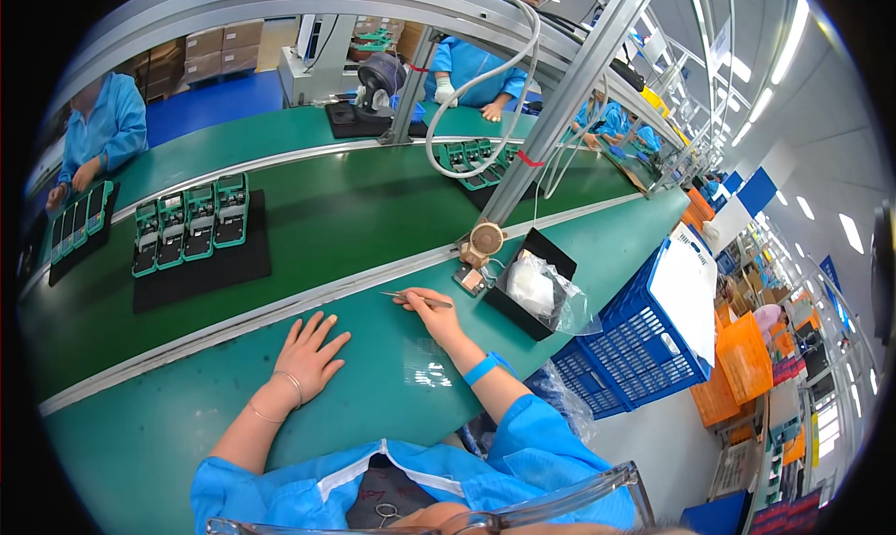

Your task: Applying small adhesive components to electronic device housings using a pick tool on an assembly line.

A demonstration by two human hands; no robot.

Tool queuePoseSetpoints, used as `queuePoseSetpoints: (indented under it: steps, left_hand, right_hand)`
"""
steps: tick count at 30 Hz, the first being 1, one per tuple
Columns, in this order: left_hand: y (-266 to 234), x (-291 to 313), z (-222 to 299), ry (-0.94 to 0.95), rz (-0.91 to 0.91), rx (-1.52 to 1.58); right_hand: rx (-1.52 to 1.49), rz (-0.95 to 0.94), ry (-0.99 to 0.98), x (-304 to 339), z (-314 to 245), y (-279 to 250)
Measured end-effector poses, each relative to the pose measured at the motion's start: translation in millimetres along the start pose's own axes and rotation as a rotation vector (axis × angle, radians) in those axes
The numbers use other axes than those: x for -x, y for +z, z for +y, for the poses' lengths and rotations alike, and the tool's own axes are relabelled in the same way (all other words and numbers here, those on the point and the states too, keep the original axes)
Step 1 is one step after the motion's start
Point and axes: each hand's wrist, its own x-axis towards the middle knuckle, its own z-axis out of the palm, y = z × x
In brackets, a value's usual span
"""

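Green and long, the factory desk runs across the frame, with a conveyor belt beyond its metal rail. Your left hand lies flat near the centre, its grip spread on bare surface and holding nothing. Your right hand pinches thin metal tweezers, tips pointing left — no part shows between them. Right of centre sits a black open box with a clear plastic bag. On the belt, a black mat of green-framed devices waits at left, untouched by you — nothing looks begun on it.
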Motion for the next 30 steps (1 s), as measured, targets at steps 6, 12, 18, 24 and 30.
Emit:
queuePoseSetpoints:
  steps: [6, 12, 18, 24, 30]
  left_hand:
    - [2, 4, -1, -0.006, 0.004, -0.004]
    - [-2, -1, 1, -0.018, -0.034, 0.009]
    - [1, -1, -7, -0.019, 0.027, 0.082]
    - [11, -48, -27, -0.254, 0.182, 0.840]
    - [32, -189, -27, -0.489, -0.093, 1.826]
  right_hand:
    - [-0.006, -0.001, 0.001, 2, -2, 4]
    - [-0.045, 0.019, 0.007, 0, 1, -3]
    - [-0.151, 0.071, 0.056, 19, -43, -29]
    - [0.041, 0.159, 0.079, 92, -38, -91]
    - [0.038, 0.236, 0.079, 120, -29, -101]
